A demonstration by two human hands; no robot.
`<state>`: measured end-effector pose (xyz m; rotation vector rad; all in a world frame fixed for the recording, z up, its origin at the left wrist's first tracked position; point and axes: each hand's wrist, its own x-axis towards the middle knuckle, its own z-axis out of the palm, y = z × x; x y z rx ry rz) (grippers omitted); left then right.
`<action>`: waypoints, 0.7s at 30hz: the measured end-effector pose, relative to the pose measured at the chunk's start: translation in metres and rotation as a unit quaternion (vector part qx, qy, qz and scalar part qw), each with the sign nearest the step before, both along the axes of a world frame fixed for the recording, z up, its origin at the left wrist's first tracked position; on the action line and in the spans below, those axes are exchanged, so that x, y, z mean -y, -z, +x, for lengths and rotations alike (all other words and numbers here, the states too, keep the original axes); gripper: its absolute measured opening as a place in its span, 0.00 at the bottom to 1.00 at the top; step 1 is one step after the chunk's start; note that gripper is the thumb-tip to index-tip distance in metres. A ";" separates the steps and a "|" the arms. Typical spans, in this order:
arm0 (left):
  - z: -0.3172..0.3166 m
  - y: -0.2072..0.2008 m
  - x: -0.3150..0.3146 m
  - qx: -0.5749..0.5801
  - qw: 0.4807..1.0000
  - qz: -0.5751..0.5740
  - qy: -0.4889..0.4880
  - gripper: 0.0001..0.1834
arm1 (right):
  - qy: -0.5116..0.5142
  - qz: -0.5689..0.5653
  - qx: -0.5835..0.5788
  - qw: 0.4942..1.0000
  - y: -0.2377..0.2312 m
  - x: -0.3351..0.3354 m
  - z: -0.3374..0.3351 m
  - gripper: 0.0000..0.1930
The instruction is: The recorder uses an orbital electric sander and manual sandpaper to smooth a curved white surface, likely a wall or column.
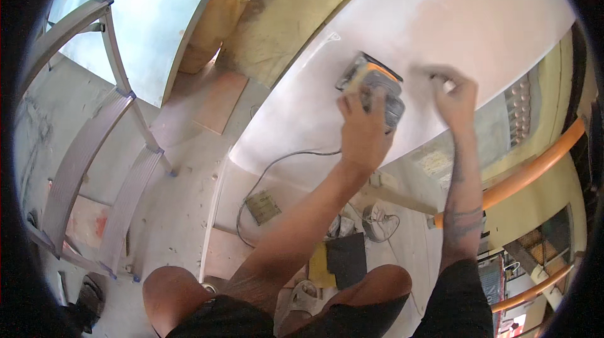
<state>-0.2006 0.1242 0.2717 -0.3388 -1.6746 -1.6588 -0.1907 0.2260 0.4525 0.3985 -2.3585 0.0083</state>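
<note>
My left hand (367, 129) is wrapped round the body of an orange and black electric sander (385, 89). The sander's flat pad rests on a long, pale panel (302, 118) with a smooth, whitish and pinkish surface. From the sander a dark cord (267, 168) curves down to the left, passing behind my left forearm. To the right of the sander, my right hand (454, 91) is held over the same panel. Its fingers are bent but smeared by motion, so whether they hold anything cannot be made out.
A metal stepladder (94, 143) stands at the left beside another pale panel (145, 17). Below lie a square sanding pad (262, 206), a dark sheet (347, 259) and a yellow sheet (322, 269). An orange pipe (522, 177) curves along the right.
</note>
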 end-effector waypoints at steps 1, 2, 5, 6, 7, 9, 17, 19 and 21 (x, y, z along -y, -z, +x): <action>0.000 -0.002 -0.001 -0.002 1.000 0.005 0.002 0.41 | 0.021 0.028 -0.048 0.998 -0.026 -0.002 -0.009 0.11; -0.001 -0.001 0.001 -0.014 1.000 -0.013 0.006 0.40 | 0.044 0.045 -0.107 0.992 -0.046 -0.003 -0.026 0.11; -0.010 0.000 0.020 0.003 1.000 0.004 -0.009 0.38 | 0.006 0.114 -0.225 0.968 -0.088 0.018 -0.063 0.12; -0.014 -0.003 0.030 0.025 0.999 0.041 -0.022 0.37 | -0.003 0.201 -0.247 0.948 -0.112 0.012 -0.075 0.14; -0.019 -0.007 0.043 0.045 0.996 0.053 -0.059 0.38 | -0.011 0.285 -0.266 0.921 -0.134 0.006 -0.085 0.16; -0.044 -0.005 0.069 0.063 0.987 0.089 -0.120 0.36 | -0.027 0.310 -0.253 0.916 -0.148 0.011 -0.102 0.20; -0.062 0.009 0.089 0.103 0.970 0.145 -0.167 0.32 | -0.048 0.397 -0.271 0.875 -0.151 0.034 -0.129 0.23; -0.040 0.018 0.062 0.035 0.972 0.108 -0.205 0.31 | -0.044 0.383 -0.283 0.878 -0.142 0.040 -0.129 0.23; -0.019 0.021 0.028 0.026 0.988 0.052 -0.146 0.30 | -0.036 0.383 -0.281 0.879 -0.144 0.034 -0.127 0.23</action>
